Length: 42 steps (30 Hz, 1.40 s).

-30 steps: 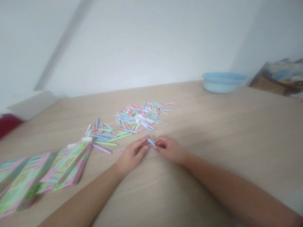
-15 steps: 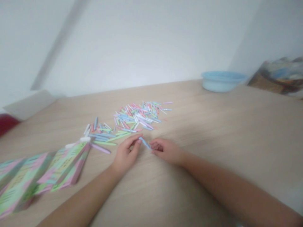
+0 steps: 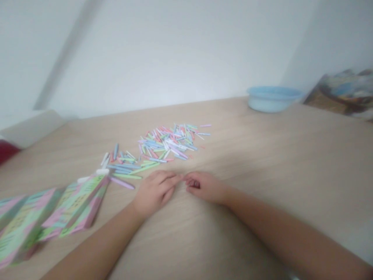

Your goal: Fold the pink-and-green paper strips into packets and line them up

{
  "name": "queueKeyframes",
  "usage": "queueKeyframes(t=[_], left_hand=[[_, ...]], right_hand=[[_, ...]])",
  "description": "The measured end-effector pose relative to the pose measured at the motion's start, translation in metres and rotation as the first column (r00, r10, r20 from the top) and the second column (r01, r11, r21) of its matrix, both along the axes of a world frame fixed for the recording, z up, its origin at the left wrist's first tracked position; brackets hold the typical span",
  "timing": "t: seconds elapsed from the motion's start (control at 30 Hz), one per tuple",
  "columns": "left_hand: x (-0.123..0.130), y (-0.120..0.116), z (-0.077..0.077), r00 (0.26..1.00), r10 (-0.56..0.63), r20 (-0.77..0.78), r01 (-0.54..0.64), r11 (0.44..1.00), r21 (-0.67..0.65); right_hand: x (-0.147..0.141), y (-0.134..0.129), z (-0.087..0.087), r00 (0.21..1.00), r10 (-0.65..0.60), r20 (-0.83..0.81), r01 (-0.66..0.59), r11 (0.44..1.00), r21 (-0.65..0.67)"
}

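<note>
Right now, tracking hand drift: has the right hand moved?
Yes, slightly: the right hand sits farther back from the pile of pastel paper strips.

The left forearm and right forearm are slim, smooth and bare right up to the frame edge. The left hand and right hand are small and also bare, with slender, tapering fingers. The blur hides the nails and any finer detail of the skin.
</note>
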State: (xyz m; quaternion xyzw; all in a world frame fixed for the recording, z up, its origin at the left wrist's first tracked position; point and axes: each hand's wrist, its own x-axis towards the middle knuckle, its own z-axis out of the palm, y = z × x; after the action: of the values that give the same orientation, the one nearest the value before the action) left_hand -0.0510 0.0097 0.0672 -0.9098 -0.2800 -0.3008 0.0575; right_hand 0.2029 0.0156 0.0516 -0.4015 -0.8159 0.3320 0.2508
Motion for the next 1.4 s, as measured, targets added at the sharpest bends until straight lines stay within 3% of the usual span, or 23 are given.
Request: queueKeyframes(t=[0.1,0.33,0.57,0.8,0.93,1.0,1.1,1.4], left_hand=[[0.001,-0.002,0.002,0.979,-0.025,-0.202,0.036,0.998,0.048],[0.013,-0.005,0.005,0.924,-0.066,-0.378,0.02,0.992,-0.124],[0.013,0.0,-0.005,0.953,-0.04,-0.301,-0.042,0.964,-0.262],[0.014,-0.001,-0.005,0.972,-0.031,-0.234,-0.05,0.943,-0.33],[0.012,-0.001,-0.006,0.973,-0.002,-0.232,-0.078,0.938,-0.337],[0.011,-0.001,-0.007,0.975,0.015,-0.22,-0.09,0.937,-0.337],[0.012,-0.001,-0.009,0.984,0.026,-0.178,-0.086,0.938,-0.337],[0.015,-0.002,-0.008,0.992,0.016,-0.122,-0.059,0.932,-0.357]], right_hand=[[0.0,0.0,0.002,1.0,0.021,0.01,-0.021,1.0,0.019],[0.0,0.0,-0.002,1.0,0.02,-0.024,-0.019,1.0,0.014],[0.001,-0.001,0.002,0.999,0.013,0.034,-0.016,0.994,0.109],[0.004,-0.002,-0.004,1.0,0.005,0.013,-0.006,0.996,0.086],[0.004,0.004,-0.013,0.983,-0.174,-0.059,0.173,0.985,-0.012],[0.004,0.01,-0.014,0.948,-0.301,-0.1,0.294,0.952,-0.081],[0.005,0.026,-0.011,0.916,-0.39,-0.09,0.383,0.919,-0.093],[-0.019,0.106,0.016,0.923,-0.38,0.058,0.365,0.914,0.18]])
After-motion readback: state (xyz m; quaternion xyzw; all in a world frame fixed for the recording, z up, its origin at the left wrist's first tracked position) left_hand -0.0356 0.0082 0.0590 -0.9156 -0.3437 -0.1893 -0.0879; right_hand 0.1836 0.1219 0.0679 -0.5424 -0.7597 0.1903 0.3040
